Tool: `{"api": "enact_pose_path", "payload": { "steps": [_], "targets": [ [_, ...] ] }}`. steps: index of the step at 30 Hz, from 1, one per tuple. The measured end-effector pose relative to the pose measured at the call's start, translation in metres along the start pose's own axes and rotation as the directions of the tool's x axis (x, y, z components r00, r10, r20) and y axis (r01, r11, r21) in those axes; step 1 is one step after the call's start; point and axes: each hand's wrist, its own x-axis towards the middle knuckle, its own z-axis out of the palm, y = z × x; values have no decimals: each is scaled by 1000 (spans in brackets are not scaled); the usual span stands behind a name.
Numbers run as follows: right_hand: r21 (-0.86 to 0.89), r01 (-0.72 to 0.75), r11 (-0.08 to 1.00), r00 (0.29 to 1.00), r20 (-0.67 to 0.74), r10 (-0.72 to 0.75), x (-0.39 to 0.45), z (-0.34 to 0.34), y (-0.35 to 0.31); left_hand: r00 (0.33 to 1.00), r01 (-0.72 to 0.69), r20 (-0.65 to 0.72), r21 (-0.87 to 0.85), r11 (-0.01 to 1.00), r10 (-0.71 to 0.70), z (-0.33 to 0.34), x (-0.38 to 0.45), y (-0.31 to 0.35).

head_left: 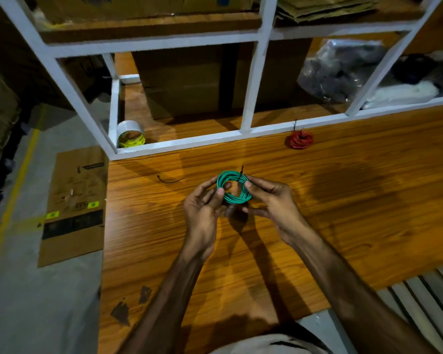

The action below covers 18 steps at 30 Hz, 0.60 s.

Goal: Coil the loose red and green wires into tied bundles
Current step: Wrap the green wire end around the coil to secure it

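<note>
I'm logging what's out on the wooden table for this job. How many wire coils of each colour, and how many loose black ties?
Green wire coil: 1, held by left hand and right hand
Red wire coil: 1
Loose black tie: 1
Total: 3

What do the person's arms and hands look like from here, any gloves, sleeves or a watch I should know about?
Both are bare. The left hand and right hand wear no gloves, and no rings show. Both forearms are uncovered up to the bottom edge of the frame, with no sleeve, watch or wristband in view. Between them at the bottom edge, a light grey garment shows, with a small dark mark on it.
</note>
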Motion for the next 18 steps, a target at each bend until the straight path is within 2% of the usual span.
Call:
{"api": "enact_pose_path", "payload": {
  "steps": [4, 8, 15, 18],
  "targets": [
    [-59, -10, 998, 1000, 5, 10, 2, -33, 0, 1000, -4, 19, 52, 999, 3, 16, 8, -18],
    [-67, 6, 998, 1000, 6, -6, 5, -66, 3, 1000, 14, -17, 72, 997, -13, 42, 13, -41],
    [-32, 57, 998, 978, -200, -62, 42, -119, 3, 996, 7, -90, 50, 999, -3, 107, 29, -94],
    [-90, 71, 993, 972, -218, -89, 70, -143, 1, 991, 2, -134, 84, 996, 9, 132, 42, -119]
  ]
}}
